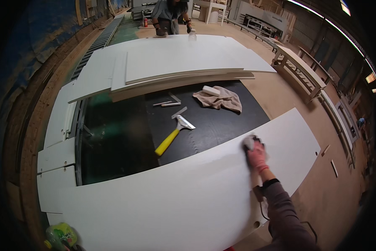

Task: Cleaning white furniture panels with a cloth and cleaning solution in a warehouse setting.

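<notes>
The right hand [257,155] is leaning on the white panel [175,201] near its far edge, toward the right end, fingers grasping a pale wad [248,143]. The left hand [72,247] is barely showing beside the bottle [61,234] at the panel's near left corner; I'm not managing to tell its fingers' state. On the black bench [217,131], a yellow scraper [168,141] is lying near the panel, and a tan cloth [226,100] is sitting toward the far right corner.
</notes>
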`<state>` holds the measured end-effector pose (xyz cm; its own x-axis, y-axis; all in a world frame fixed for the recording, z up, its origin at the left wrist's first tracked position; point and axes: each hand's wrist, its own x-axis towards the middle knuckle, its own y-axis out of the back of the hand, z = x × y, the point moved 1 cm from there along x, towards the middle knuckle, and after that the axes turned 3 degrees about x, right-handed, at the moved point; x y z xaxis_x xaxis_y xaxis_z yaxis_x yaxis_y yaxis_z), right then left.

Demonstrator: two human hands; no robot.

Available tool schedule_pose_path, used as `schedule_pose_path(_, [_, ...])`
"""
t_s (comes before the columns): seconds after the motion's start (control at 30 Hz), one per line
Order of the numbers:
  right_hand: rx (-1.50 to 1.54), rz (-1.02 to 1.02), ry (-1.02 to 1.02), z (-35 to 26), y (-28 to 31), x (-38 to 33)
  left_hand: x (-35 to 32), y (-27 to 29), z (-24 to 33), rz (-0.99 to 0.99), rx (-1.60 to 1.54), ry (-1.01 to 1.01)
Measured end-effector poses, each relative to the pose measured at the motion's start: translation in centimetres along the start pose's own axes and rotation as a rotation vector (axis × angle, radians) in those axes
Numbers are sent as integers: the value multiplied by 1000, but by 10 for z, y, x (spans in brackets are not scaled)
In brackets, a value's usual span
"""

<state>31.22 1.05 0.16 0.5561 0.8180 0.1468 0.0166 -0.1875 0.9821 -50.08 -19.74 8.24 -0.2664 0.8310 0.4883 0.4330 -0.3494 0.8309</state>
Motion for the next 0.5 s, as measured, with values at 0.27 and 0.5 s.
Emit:
schedule_pose_path(0.27, [59, -122, 563, -326, 6, -158, -125, -153, -240, -74, -85, 356])
schedule_pose_path(0.5, [168, -292, 859, -554, 2, -294, -120, -111, -208, -18, -554, 781])
